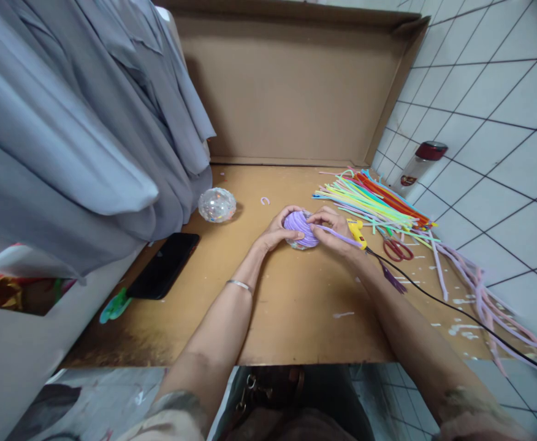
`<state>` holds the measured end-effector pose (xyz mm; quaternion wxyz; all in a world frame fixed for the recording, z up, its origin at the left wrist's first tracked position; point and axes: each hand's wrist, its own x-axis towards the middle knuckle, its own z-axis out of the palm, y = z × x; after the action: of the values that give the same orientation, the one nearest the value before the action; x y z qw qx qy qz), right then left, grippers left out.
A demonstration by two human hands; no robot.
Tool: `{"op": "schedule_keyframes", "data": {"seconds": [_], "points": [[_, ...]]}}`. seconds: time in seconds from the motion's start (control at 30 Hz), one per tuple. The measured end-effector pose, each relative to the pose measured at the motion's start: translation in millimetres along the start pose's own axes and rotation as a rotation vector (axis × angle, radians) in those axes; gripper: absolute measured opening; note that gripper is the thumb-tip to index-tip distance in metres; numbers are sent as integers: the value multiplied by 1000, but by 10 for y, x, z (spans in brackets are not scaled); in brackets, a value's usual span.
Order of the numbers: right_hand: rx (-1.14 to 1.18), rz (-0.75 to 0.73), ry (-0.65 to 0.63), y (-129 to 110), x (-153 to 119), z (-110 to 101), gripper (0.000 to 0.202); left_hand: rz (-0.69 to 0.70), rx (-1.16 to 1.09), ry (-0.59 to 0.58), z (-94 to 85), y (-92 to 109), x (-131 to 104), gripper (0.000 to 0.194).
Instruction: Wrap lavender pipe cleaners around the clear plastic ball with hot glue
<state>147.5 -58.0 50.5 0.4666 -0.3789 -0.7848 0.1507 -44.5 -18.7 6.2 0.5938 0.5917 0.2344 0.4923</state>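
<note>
A clear ball [300, 230], partly covered with coiled purple pipe cleaner, is between my two hands just above the table. My left hand [278, 231] is closed round its left side, thumb pressed on the purple coils. With the fingers of my right hand [330, 228] I pinch a purple pipe cleaner [339, 236] against the ball's right side; its loose end sticks out to the right across the hand. Clear plastic shows under the coils at the bottom. Just right of my right hand lies a yellow glue gun [357, 233], partly hidden by it.
A second clear ball [217, 204] and a black phone [163, 266] lie at left, near grey cloth [158, 153]. Colourful pipe cleaners [379, 199], red-handled scissors [397, 250] and a bottle [418, 166] are at right. A black cord [438, 300] crosses the table's right side. Cardboard [287, 86] stands behind.
</note>
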Motion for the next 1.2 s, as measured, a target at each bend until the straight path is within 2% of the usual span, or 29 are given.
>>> {"op": "schedule_keyframes", "data": {"seconds": [0.13,0.4,0.6,0.77,1.2], "points": [[-33,-68,-21,-22,-15,2,20,3,0,5,3,-1,-2,76],[-182,-189,67,-34,-37,54,13,0,29,-2,10,0,1,78],[-165,-165,11,-11,-34,45,14,3,74,18,20,26,2,78],[-127,-143,2,-18,-29,43,15,14,96,-12,27,35,10,78],[-168,-183,-22,-31,-15,13,15,23,89,-48,32,53,7,77]]}}
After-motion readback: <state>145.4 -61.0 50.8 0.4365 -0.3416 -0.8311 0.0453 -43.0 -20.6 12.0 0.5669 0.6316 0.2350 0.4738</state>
